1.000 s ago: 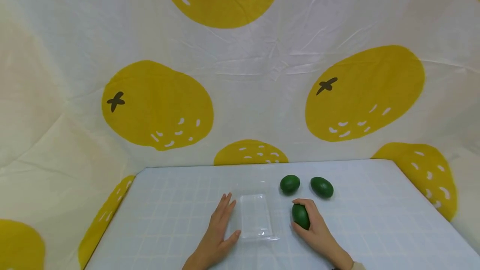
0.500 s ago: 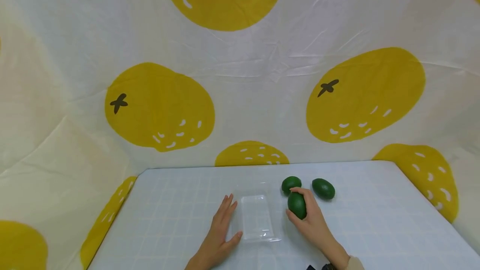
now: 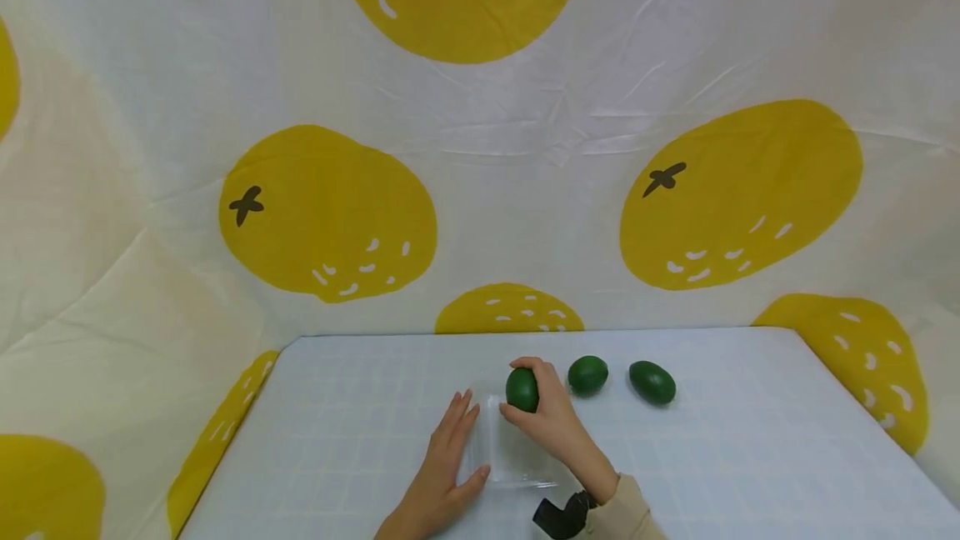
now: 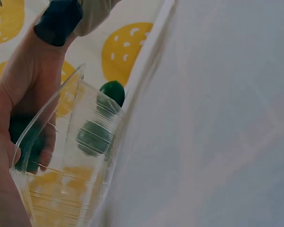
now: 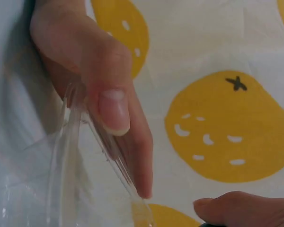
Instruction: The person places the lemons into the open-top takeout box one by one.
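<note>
My right hand (image 3: pixel 555 422) grips a dark green lime (image 3: pixel 522 390) between thumb and fingers, above the far end of a clear plastic container (image 3: pixel 519 463). The left hand (image 3: pixel 441 467) rests along the container's left side, fingers straight and thumb spread toward the near corner. In the right wrist view the left thumb (image 5: pixel 114 111) lies at the container's rim. Two more limes, one nearer (image 3: pixel 587 376) and one farther right (image 3: pixel 652 382), lie on the table. Through the clear wall, the left wrist view shows the right hand (image 4: pixel 31 90) with its lime partly hidden.
A pale checked cloth covers the table (image 3: pixel 360 423). White fabric with yellow fruit prints (image 3: pixel 525 215) hangs behind and at both sides. A black wrist device (image 3: pixel 562 515) sits at the right wrist, near the container's front edge.
My right hand has lifted the lime and carried it left, from the container's right side to above its far end. The left hand stays at the container's left side.
</note>
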`<state>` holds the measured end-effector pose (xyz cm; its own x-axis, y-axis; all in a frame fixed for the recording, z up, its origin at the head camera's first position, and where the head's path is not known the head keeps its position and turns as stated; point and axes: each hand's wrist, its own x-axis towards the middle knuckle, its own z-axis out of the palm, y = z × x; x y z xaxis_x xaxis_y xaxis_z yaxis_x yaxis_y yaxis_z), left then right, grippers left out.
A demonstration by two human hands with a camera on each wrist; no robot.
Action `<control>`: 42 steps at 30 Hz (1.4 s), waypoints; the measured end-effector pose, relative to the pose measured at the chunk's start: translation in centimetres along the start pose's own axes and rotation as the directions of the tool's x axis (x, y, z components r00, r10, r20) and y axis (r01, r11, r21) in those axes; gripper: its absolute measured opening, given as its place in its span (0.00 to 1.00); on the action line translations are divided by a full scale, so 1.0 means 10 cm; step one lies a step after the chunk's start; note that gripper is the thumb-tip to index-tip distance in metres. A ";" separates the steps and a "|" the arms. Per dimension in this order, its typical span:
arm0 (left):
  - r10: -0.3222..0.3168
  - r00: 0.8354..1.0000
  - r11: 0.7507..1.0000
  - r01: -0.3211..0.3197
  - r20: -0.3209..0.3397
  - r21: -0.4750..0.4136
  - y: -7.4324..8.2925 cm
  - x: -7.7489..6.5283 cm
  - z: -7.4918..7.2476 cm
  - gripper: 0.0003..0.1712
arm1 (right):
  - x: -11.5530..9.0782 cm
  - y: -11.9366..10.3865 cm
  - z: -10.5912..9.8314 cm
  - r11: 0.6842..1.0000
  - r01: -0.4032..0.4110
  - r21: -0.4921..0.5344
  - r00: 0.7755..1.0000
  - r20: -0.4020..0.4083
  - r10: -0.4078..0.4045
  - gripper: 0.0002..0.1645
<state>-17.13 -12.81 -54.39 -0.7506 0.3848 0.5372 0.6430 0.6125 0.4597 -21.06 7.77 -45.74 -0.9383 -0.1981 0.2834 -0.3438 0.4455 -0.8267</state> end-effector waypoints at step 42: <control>0.017 1.000 0.998 -0.018 -0.016 -0.061 -0.01 0.02 -0.01 0.44 | 0.10 0.21 0.40 0.967 -0.006 -0.256 1.000 -0.005 0.004 0.37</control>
<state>-17.34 -12.84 -54.27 -0.7371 0.3835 0.5564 0.6643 0.5624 0.4924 -22.58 5.05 -49.16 -0.9400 -0.1915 0.2823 -0.3366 0.6552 -0.6763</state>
